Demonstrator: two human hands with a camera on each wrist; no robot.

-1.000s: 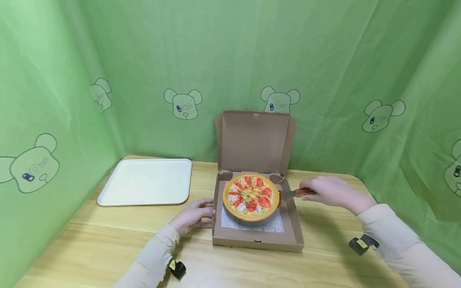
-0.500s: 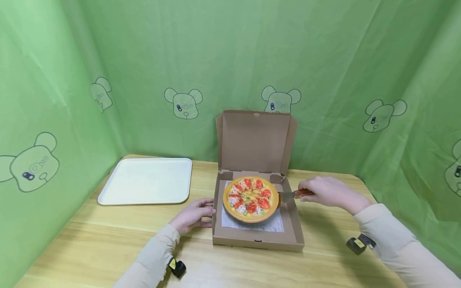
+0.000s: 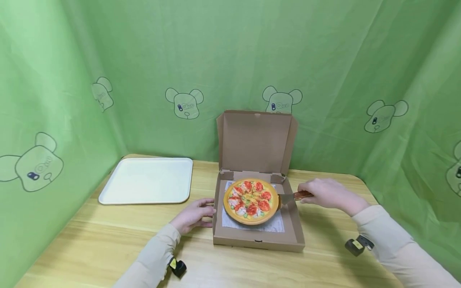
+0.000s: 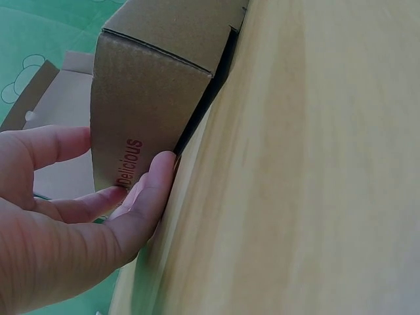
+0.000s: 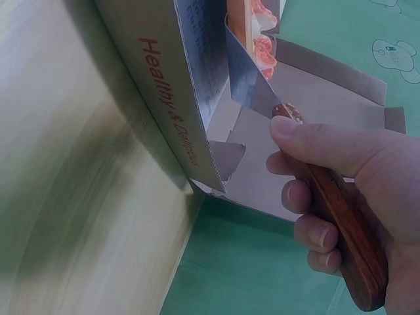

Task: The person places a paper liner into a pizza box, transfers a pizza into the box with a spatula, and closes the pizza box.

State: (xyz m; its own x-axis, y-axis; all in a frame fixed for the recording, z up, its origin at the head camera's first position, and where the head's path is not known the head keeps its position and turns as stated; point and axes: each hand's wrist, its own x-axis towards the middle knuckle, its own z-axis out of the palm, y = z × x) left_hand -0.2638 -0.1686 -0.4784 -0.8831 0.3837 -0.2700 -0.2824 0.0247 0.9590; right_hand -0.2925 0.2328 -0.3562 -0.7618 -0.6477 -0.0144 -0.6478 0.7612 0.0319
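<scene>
A round toy-like pizza with red and white toppings is inside the opened cardboard pizza box, over a printed paper sheet. Under its right edge sits the metal blade of a pizza server; how far the blade reaches beneath is hidden. My right hand grips the server's wooden handle, fingers wrapped round it. On the box's left side, my left hand rests its extended fingers against the outer wall, as the left wrist view shows. Whether the pizza lies fully on the paper, I cannot tell.
A white rectangular tray lies at the back left of the wooden table. The box lid stands upright at the back, near the green curtain that surrounds the table.
The pizza has sunk slightly lower and nearer the box's front, and the server and right hand have shifted a little with it. My left hand has stayed at the box.
</scene>
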